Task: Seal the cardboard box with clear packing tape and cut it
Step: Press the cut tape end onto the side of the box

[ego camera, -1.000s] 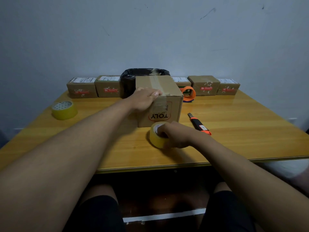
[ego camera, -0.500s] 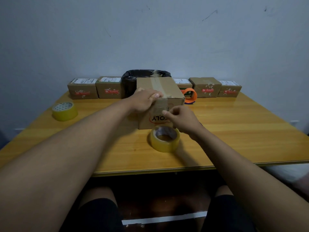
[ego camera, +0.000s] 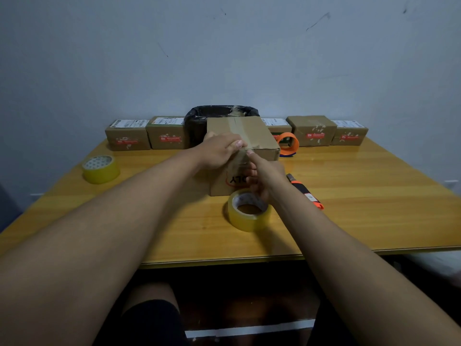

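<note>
Here my left hand [ego camera: 219, 149] presses flat on the cardboard box [ego camera: 252, 136] mid-table, fingers closed together. My right hand [ego camera: 264, 174] pinches a tape strip against its front edge, the tape roll [ego camera: 249, 212] lying just below.

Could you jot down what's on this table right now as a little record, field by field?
Surface: wooden table
Main item: cardboard box, a tape strip along its top
Left hand: pressing on the box's top near edge
Right hand: at the box's front face, forefinger up at the top edge
Nearest roll: tape roll lying flat before the box
Spare roll: second tape roll at far left
Cutter: knife right of the box
Back row: small boxes and black bin
</note>
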